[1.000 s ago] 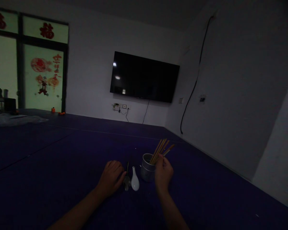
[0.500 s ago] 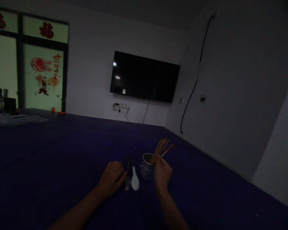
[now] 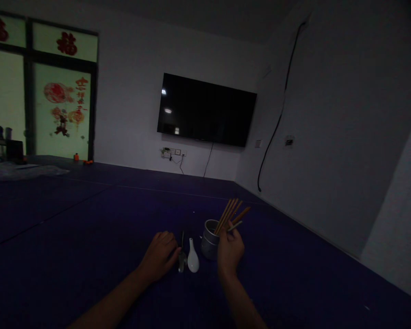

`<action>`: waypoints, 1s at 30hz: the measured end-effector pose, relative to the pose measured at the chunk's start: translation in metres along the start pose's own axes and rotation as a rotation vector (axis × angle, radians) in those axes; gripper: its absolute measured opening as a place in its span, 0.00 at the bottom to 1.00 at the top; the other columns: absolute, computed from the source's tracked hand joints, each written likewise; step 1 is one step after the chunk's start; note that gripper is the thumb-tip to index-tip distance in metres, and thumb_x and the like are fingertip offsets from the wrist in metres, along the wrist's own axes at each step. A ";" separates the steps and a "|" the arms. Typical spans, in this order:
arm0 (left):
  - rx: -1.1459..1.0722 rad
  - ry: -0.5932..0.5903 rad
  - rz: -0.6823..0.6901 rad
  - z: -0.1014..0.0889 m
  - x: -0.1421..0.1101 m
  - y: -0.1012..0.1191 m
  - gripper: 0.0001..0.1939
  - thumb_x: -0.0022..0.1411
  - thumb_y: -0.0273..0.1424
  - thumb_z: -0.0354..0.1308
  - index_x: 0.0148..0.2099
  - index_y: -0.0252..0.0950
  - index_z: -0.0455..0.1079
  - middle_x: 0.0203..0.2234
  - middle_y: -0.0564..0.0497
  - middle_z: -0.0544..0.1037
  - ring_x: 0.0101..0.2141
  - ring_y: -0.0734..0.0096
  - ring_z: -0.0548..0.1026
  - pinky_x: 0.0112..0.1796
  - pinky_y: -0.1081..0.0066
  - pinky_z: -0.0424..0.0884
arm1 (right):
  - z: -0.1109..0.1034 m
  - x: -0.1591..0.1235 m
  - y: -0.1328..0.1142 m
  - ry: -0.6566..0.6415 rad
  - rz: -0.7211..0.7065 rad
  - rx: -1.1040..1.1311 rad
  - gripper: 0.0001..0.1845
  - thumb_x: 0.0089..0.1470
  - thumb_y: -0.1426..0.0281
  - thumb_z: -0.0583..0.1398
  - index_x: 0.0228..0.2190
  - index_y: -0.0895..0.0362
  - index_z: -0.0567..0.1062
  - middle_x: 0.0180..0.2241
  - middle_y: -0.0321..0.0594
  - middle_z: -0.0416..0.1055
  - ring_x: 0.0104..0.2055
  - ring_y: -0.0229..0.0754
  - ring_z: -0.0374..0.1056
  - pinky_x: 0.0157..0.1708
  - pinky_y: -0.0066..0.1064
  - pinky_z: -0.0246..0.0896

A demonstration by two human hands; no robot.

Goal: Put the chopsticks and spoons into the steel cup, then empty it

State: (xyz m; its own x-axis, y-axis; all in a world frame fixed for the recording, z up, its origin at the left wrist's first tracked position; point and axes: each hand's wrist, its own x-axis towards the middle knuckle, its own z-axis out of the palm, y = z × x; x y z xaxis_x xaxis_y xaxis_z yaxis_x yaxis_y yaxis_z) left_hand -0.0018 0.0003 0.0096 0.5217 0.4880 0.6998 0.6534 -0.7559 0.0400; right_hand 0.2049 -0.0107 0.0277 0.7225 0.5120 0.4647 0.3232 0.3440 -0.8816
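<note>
A grey metal cup [image 3: 209, 244] stands on the table and holds several thin wooden sticks [image 3: 228, 214] that look like chopsticks, leaning right. My right hand [image 3: 230, 251] is closed at the cup's right rim, pinching a thin pale stick [image 3: 237, 225] that pokes out past the fingers. A thicker brown wooden handle [image 3: 243, 214] slants up just behind it. My left hand [image 3: 161, 253] lies palm down on the table with fingers extended. Its thumb reaches a metal utensil with a dark handle [image 3: 182, 261], whose exact kind is unclear. Between that utensil and the cup lies a white soup spoon [image 3: 193, 258].
The dark blue table [image 3: 123, 214] stretches to the far wall, below a wall-mounted television [image 3: 207, 109]. Clear plastic wrap [image 3: 23, 170] and small orange objects [image 3: 88, 162] sit at the far left. A black cable [image 3: 272, 137] hangs on the right wall.
My right hand has turned slightly and shifted a little left; the pale stick now sticks out to the right from its fingers. The left hand has stayed put.
</note>
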 end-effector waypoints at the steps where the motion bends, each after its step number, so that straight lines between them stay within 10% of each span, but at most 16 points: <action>1: -0.002 -0.009 -0.001 0.000 0.000 0.000 0.13 0.66 0.31 0.44 0.32 0.36 0.66 0.30 0.49 0.70 0.34 0.66 0.65 0.36 0.64 0.59 | -0.001 0.000 -0.002 0.024 0.002 -0.017 0.31 0.49 0.57 0.57 0.50 0.65 0.70 0.25 0.46 0.77 0.26 0.45 0.71 0.25 0.29 0.58; 9: -0.004 -0.053 -0.024 0.000 -0.001 0.001 0.13 0.66 0.32 0.43 0.32 0.36 0.65 0.31 0.49 0.71 0.35 0.66 0.65 0.37 0.64 0.59 | -0.005 -0.007 -0.027 0.148 -0.060 -0.010 0.37 0.50 0.55 0.58 0.55 0.64 0.62 0.17 0.29 0.66 0.17 0.36 0.60 0.21 0.26 0.53; 15: -0.018 -0.166 -0.064 -0.001 0.001 0.003 0.14 0.66 0.33 0.43 0.32 0.36 0.66 0.32 0.48 0.71 0.36 0.64 0.66 0.37 0.64 0.59 | -0.003 -0.025 -0.036 0.186 -0.457 -0.160 0.33 0.54 0.57 0.57 0.55 0.63 0.63 0.15 0.27 0.63 0.16 0.33 0.59 0.21 0.24 0.54; 21: -0.031 -0.292 -0.124 -0.002 -0.001 0.006 0.13 0.62 0.41 0.50 0.35 0.37 0.67 0.35 0.48 0.72 0.38 0.63 0.67 0.37 0.65 0.61 | 0.007 -0.042 -0.030 -0.403 -0.898 -0.414 0.15 0.59 0.67 0.51 0.37 0.54 0.78 0.29 0.39 0.77 0.27 0.36 0.71 0.30 0.24 0.60; 25: -0.028 -0.353 -0.167 -0.001 -0.001 0.005 0.15 0.60 0.44 0.51 0.37 0.37 0.66 0.36 0.47 0.72 0.38 0.61 0.68 0.37 0.65 0.62 | 0.012 -0.046 -0.035 -0.786 -0.726 -0.758 0.13 0.57 0.69 0.53 0.36 0.51 0.78 0.32 0.37 0.78 0.32 0.38 0.73 0.31 0.24 0.59; 30: -0.007 -0.341 -0.161 0.002 -0.002 0.004 0.13 0.59 0.42 0.53 0.36 0.37 0.66 0.36 0.47 0.72 0.39 0.61 0.67 0.37 0.64 0.61 | 0.011 -0.047 -0.039 -0.935 -0.559 -0.963 0.12 0.55 0.67 0.55 0.34 0.52 0.78 0.33 0.42 0.77 0.37 0.42 0.73 0.33 0.27 0.59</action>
State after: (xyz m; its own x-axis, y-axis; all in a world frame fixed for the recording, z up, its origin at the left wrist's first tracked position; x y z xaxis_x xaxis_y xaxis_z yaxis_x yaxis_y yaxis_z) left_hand 0.0009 -0.0027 0.0066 0.5663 0.7169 0.4066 0.7384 -0.6605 0.1361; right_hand 0.1522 -0.0396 0.0413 -0.1652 0.9360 0.3108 0.9721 0.2078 -0.1089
